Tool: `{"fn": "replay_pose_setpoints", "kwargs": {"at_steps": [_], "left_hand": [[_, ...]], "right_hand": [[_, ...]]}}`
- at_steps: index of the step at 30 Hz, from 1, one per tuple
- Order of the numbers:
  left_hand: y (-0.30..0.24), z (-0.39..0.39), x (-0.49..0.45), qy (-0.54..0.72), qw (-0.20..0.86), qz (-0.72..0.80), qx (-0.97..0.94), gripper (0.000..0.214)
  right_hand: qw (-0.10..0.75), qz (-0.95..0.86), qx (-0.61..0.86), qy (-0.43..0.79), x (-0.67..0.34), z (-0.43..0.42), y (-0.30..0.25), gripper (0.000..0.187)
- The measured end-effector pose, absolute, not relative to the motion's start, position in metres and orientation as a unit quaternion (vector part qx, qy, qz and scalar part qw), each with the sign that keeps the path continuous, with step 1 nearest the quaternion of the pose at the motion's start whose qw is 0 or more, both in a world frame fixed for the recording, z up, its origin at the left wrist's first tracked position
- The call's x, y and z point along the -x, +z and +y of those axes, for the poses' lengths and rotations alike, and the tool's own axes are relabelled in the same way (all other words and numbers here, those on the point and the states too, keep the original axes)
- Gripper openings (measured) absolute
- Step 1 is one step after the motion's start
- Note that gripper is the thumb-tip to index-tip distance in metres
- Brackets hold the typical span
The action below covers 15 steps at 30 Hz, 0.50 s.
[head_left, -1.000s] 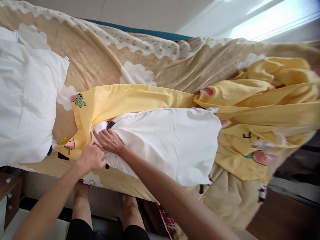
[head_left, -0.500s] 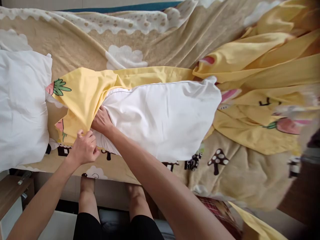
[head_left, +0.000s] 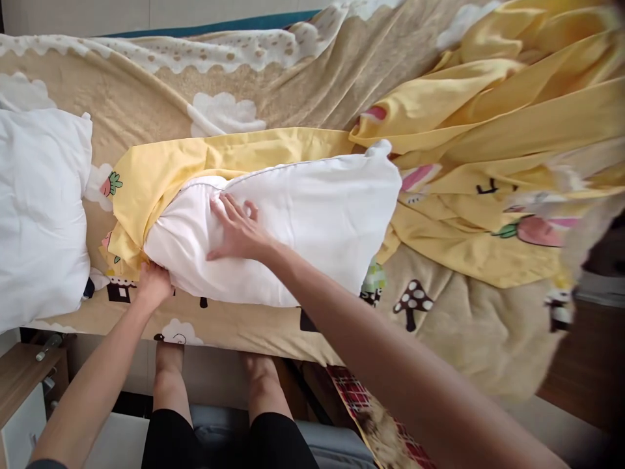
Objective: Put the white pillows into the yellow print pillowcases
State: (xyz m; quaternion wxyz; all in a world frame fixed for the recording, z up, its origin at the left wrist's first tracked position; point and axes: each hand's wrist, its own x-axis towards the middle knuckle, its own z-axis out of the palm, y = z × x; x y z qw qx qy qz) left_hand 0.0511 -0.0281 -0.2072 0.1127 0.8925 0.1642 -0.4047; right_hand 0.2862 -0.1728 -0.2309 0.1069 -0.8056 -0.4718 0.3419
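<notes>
A white pillow [head_left: 312, 228] lies across the bed with its left end inside a yellow printed pillowcase [head_left: 161, 172]. My right hand [head_left: 237, 228] rests flat on top of the pillow, fingers spread. My left hand [head_left: 153, 286] is closed on the lower edge of the pillowcase, beneath the pillow's left end; its fingertips are tucked out of sight in the fabric.
A second white pillow [head_left: 39, 215] lies at the far left. A tan blanket with clouds and mushrooms [head_left: 205, 78] covers the bed. Crumpled yellow bedding [head_left: 512, 130] fills the right. A wooden nightstand [head_left: 22, 381] stands lower left, and my legs show below the bed edge.
My right hand came out from the pillowcase opening and now lies flat on the pillow. The yellow case has slid left, baring more white pillow. My left hand shifted lower under the pillow's end.
</notes>
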Motion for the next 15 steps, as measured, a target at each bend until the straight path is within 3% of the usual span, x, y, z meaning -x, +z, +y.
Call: {"fn": "replay_pose_setpoints", "kwargs": {"at_steps": [7, 11, 15], "left_hand": [[-0.235, -0.033, -0.037, -0.374, 0.085, 0.263, -0.885, 0.043], [-0.237, -0.035, -0.024, -0.33, 0.091, 0.28, -0.897, 0.041], [-0.227, -0.044, -0.023, -0.337, 0.077, 0.262, -0.901, 0.036]], "right_hand": [[0.173, -0.516, 0.8, 0.251, -0.184, -0.179, -0.218, 0.12], [0.141, -0.541, 0.799, 0.222, -0.122, -0.224, -0.227, 0.104], [0.117, -0.507, 0.831, 0.198, -0.124, -0.231, -0.26, 0.088]]}}
